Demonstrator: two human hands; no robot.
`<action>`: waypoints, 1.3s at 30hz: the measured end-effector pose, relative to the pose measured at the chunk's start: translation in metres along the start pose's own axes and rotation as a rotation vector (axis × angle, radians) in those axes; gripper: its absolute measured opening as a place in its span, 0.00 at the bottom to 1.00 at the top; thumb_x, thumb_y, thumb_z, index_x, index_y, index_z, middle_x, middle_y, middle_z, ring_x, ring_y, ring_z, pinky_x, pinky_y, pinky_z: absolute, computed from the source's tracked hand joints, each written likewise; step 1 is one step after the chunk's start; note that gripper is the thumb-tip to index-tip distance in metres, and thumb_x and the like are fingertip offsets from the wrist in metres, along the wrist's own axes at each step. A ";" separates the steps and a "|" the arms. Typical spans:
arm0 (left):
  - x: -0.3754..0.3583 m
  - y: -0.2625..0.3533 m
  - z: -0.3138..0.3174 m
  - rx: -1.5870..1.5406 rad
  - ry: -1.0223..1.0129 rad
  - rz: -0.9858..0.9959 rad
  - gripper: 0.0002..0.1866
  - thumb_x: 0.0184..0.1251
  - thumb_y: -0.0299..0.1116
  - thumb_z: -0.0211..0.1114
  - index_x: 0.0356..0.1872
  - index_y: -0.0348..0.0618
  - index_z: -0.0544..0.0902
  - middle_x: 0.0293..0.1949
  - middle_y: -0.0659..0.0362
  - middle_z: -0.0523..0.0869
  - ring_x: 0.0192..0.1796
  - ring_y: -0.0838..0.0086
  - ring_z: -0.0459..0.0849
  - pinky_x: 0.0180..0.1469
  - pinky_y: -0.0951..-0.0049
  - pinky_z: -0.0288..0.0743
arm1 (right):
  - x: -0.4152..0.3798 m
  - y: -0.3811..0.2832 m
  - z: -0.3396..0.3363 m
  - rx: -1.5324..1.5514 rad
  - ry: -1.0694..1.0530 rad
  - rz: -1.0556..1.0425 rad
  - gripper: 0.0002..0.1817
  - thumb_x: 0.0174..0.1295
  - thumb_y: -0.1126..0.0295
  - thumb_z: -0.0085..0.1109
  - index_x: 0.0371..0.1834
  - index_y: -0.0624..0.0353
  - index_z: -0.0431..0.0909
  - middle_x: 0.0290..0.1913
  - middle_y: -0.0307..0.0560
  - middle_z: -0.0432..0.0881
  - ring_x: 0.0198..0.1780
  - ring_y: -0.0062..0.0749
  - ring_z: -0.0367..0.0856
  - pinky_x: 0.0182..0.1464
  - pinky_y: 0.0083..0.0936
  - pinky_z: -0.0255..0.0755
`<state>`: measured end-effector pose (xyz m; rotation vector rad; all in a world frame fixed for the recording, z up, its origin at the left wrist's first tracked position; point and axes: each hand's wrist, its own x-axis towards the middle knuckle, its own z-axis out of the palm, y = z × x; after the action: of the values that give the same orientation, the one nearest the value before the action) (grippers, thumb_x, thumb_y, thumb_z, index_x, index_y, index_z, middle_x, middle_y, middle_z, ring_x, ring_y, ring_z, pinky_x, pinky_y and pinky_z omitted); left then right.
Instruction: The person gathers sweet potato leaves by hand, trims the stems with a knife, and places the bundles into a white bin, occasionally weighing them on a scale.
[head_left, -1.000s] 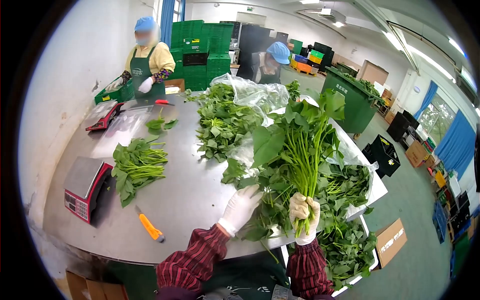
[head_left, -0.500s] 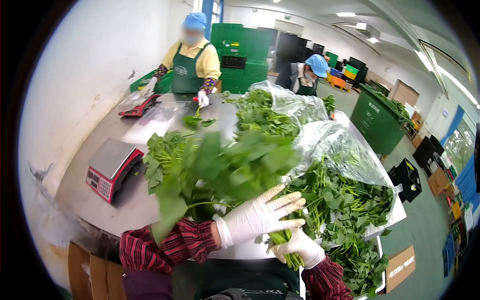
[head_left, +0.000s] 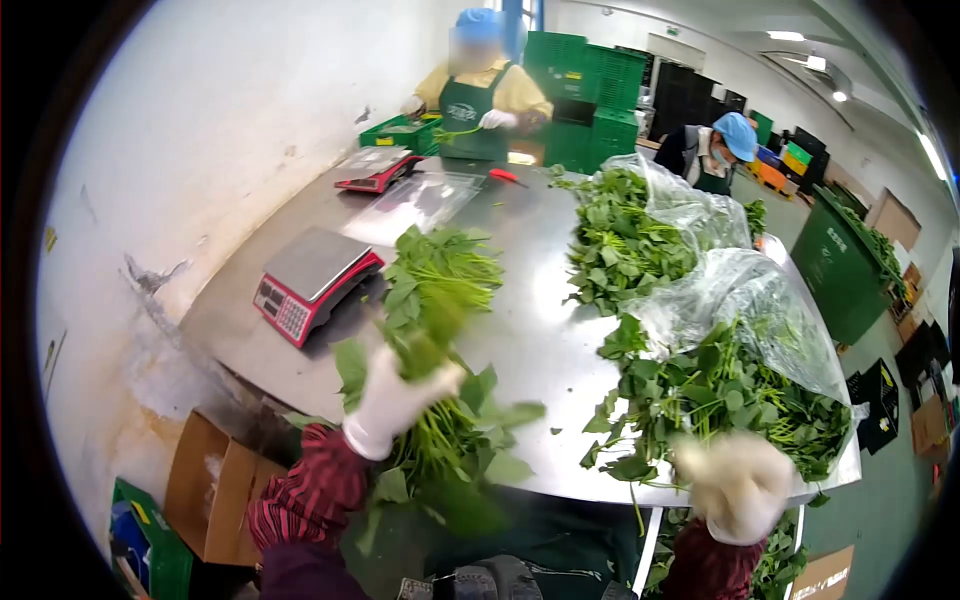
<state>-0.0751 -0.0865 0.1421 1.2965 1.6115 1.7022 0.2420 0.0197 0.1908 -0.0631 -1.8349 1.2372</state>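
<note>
My left hand (head_left: 392,400), in a white glove, is wrapped over a bunch of leafy green stems (head_left: 425,440) at the table's near edge. Some leaves hang over that edge, blurred by motion. Just beyond lies another bundle of leafy greens (head_left: 445,270), stems toward the right. My right hand (head_left: 738,487), also gloved, is above the near edge beside a large heap of leafy greens (head_left: 740,390). Motion smears its fingers, so I cannot make out their shape or whether they hold anything.
A red digital scale (head_left: 315,280) stands on the steel table (head_left: 540,350), with another scale (head_left: 380,168) farther back. Clear plastic bags (head_left: 745,300) partly cover the heaps. A co-worker (head_left: 475,110) holds greens across the table; another person (head_left: 715,150) bends at the right.
The bunch has gone from my right hand, near the middle, to the left under my left hand. My hands have moved apart. The view has swung left, and the far co-worker has raised a hand.
</note>
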 end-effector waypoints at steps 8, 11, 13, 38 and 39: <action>-0.034 -0.087 -0.090 -0.952 0.255 -0.248 0.18 0.69 0.48 0.54 0.47 0.43 0.71 0.21 0.64 0.70 0.27 0.72 0.74 0.38 0.67 0.73 | 0.024 -0.011 0.040 0.759 -0.653 -0.364 0.05 0.52 0.79 0.63 0.31 0.60 0.82 0.25 0.47 0.76 0.21 0.32 0.74 0.21 0.22 0.68; -0.041 -0.103 -0.112 -0.947 0.401 -0.244 0.21 0.67 0.52 0.55 0.45 0.43 0.73 0.22 0.63 0.73 0.28 0.72 0.76 0.38 0.67 0.74 | 0.026 -0.017 0.060 0.656 -0.692 -0.389 0.02 0.53 0.77 0.61 0.29 0.62 0.80 0.22 0.46 0.72 0.20 0.33 0.72 0.21 0.22 0.67; -0.051 -0.125 -0.132 -1.047 0.510 -0.272 0.20 0.66 0.52 0.56 0.41 0.45 0.75 0.25 0.62 0.77 0.31 0.70 0.78 0.38 0.66 0.75 | 0.006 -0.001 0.067 0.781 -0.429 -0.220 0.06 0.57 0.77 0.55 0.34 0.67 0.79 0.19 0.45 0.72 0.15 0.25 0.66 0.15 0.19 0.58; -0.212 -0.165 -0.185 -1.189 1.009 -0.395 0.11 0.65 0.41 0.59 0.36 0.44 0.76 0.23 0.60 0.79 0.31 0.70 0.80 0.36 0.66 0.75 | 0.052 0.344 0.265 -0.858 -0.516 0.517 0.26 0.50 0.52 0.66 0.35 0.68 0.74 0.32 0.62 0.79 0.36 0.54 0.80 0.40 0.39 0.74; -0.210 -0.166 -0.186 -1.194 1.013 -0.397 0.11 0.65 0.41 0.59 0.36 0.44 0.76 0.23 0.60 0.79 0.31 0.70 0.80 0.36 0.66 0.75 | 0.050 0.350 0.261 -0.853 -0.542 0.622 0.25 0.52 0.53 0.65 0.36 0.68 0.74 0.32 0.61 0.80 0.36 0.53 0.81 0.40 0.39 0.74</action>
<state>-0.1834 -0.3217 -0.0561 -0.4920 0.7109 2.4801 -0.1112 0.0308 -0.0704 -0.8993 -2.8519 0.7860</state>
